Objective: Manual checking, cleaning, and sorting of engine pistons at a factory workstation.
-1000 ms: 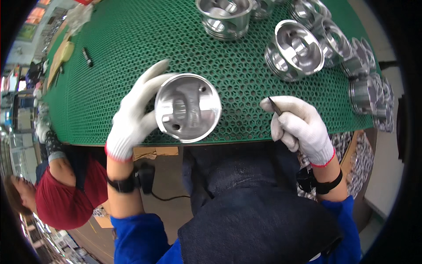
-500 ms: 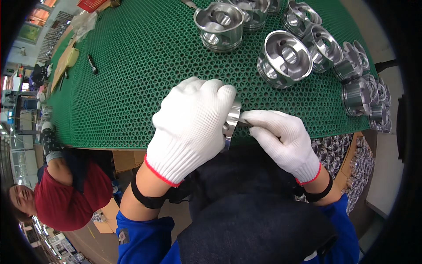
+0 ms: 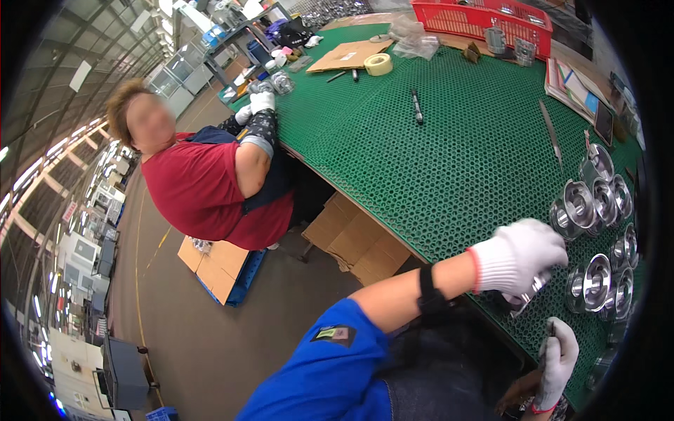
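Note:
My left hand, in a white knitted glove with a red cuff, grips a shiny metal piston from above near the table's front edge. Much of that piston is hidden under the glove. Closer to my body and to the right, my gloved right hand has its fingers pressed together, apart from the piston. What it holds, if anything, does not show clearly. Beyond my left hand stand several more pistons, and another group lies to the right, all on the green perforated mat.
A long pointed metal tool, a black marker and a tape roll lie on the mat. At the back are a red crate, papers and a phone. A co-worker in a red shirt is at the left edge.
The view has swung left, bringing the co-worker and far table into sight. My hands have separated; the left keeps the piston, while the right no longer touches it with its dark, slim tool.

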Demonstrator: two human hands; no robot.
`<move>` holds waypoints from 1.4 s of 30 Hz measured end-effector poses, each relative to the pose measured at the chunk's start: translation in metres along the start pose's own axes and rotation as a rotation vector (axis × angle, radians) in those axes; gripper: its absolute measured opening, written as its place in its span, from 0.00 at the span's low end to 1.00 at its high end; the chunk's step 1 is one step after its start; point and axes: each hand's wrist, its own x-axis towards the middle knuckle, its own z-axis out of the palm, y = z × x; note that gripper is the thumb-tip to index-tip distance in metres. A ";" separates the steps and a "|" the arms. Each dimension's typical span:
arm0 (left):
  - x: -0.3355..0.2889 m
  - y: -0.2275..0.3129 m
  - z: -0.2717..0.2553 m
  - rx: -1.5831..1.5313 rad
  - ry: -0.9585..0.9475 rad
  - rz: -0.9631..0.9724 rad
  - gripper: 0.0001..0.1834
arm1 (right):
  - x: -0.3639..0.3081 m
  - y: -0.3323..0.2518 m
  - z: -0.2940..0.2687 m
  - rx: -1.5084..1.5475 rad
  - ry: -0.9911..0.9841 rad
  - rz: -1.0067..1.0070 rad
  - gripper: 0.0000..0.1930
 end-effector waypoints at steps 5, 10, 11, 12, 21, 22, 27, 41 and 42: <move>-0.081 0.016 0.045 -0.701 0.727 -0.886 0.45 | 0.023 -0.002 0.006 -0.039 -0.104 0.103 0.16; -0.099 0.011 0.033 -0.430 0.428 -0.490 0.56 | 0.011 -0.022 0.008 -0.088 -0.122 0.147 0.16; -0.094 0.009 0.031 -0.518 0.366 -0.516 0.57 | 0.004 -0.031 0.012 -0.106 -0.103 0.156 0.16; -0.089 0.015 0.031 -0.396 0.390 -0.541 0.52 | -0.005 -0.036 0.014 -0.015 -0.070 0.235 0.15; -0.092 -0.017 0.003 -0.012 0.286 -0.368 0.28 | -0.030 -0.048 0.036 0.383 -0.183 0.466 0.16; -0.077 -0.032 0.010 -0.085 0.223 -0.339 0.27 | -0.028 -0.051 0.038 0.371 -0.166 0.472 0.17; -0.003 0.025 0.004 0.185 0.026 0.093 0.17 | -0.018 -0.058 0.027 0.290 -0.046 0.352 0.16; 0.028 0.037 0.014 0.351 -0.396 -0.151 0.18 | 0.005 -0.045 0.030 -0.695 -0.064 -0.404 0.10; 0.035 0.034 0.014 0.347 -0.392 -0.147 0.18 | 0.004 -0.047 0.028 -0.799 -0.150 -0.390 0.10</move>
